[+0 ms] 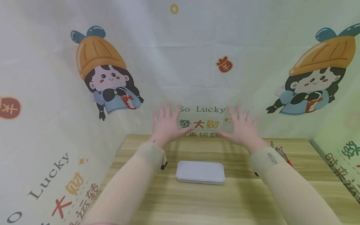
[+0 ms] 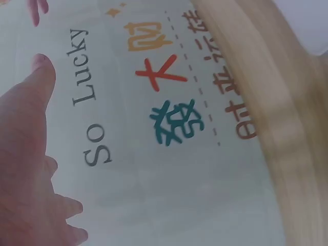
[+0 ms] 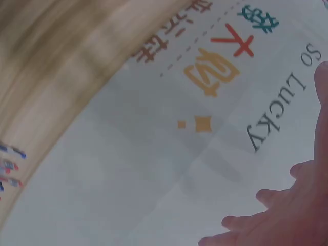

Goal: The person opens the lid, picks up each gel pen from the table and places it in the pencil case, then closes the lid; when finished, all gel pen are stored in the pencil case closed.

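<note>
White case [image 1: 200, 172] flat on the table [image 1: 197, 203], short of its back edge; I see left hand [image 1: 167, 127] and right hand [image 1: 243, 129] raised apart before the backdrop [image 1: 180, 68]; fingers spread, released, open room between.

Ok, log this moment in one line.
left hand: spread, empty | right hand: spread, empty | white rectangular case: closed, on wood-grain table

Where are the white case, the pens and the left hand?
White case [image 1: 200, 171]: head view, middle of its top.
Pens [image 1: 282, 153]: head view, middle of the visible bunch.
Left hand [image 1: 167, 127]: head view, back of the hand.
</note>
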A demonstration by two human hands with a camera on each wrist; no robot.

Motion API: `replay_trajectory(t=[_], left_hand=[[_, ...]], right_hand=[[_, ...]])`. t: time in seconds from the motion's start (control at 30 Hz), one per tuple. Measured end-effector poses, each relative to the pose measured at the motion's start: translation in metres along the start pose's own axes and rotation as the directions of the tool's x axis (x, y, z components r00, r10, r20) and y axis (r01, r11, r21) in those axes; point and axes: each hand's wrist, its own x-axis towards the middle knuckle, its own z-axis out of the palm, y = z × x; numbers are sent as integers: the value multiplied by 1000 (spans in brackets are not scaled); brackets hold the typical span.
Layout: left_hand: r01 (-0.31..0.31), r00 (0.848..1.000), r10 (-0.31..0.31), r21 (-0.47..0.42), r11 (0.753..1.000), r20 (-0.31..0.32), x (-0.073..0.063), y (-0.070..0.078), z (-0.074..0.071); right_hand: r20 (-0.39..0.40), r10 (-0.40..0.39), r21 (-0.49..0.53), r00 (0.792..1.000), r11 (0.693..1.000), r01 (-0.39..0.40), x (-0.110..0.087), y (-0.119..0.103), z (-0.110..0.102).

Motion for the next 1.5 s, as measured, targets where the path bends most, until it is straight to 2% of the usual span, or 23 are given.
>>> replay_trajectory(t=[0.1, 0.27, 0.43, 0.63, 0.77, 0.93, 1.13, 1.33, 1.5], left_hand=[[-8, 1000, 8, -8, 1000, -13, -8, -4, 17], [-12, 1000, 13, -32, 999, 13, -19, -11, 45], [-26, 999, 30, -71, 997, 44, -33, -15, 63], [-39, 997, 45, -108, 993, 62, -47, -20, 85], [-42, 997, 52, -145, 989, 65, -59, -19, 99], [-14, 994, 35, -199, 980, 103, -74, -18, 113], [33, 990, 11, -316, 948, 138, -86, -19, 126], [38, 986, 27, -385, 922, 163, -95, -19, 140], [51, 986, 20, -417, 908, 165, -103, -19, 149]], right_hand=[[-3, -41, 20, 999, 999, 41, -6, -2, 15], [-3, -132, 64, 991, 989, 132, -17, -6, 38], [3, -189, 98, 982, 977, 188, -27, -10, 58], [13, -225, 134, 974, 966, 221, -38, -12, 80], [51, -224, 172, 973, 962, 213, -48, -11, 94], [101, -255, 219, 962, 949, 228, -58, -8, 109], [131, -288, 272, 949, 931, 245, -68, -5, 125], [126, -319, 310, 939, 912, 268, -80, 0, 141], [100, -341, 325, 935, 899, 293, -87, 1, 146]])
